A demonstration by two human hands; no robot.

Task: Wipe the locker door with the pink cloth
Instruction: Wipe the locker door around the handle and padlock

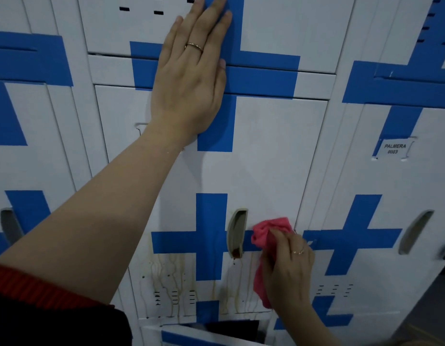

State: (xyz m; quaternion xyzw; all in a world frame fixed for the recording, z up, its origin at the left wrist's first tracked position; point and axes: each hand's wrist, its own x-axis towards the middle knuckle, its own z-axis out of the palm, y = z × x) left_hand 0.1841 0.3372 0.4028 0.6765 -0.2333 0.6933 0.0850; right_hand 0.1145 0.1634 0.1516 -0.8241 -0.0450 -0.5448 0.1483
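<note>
Sleeve (41, 290), left hand (189, 81) flat on door (271, 158); pink cloth (262, 236) in right hand (288, 270)

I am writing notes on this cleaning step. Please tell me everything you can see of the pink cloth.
The cloth is pink and looks soft, like fleece. It is bunched, not spread flat. The right hand grips it; one crumpled end sticks out above the fingers and lies against the door, just right of the recessed handle. Another part hangs down beside the hand, near brown drip stains.
</note>
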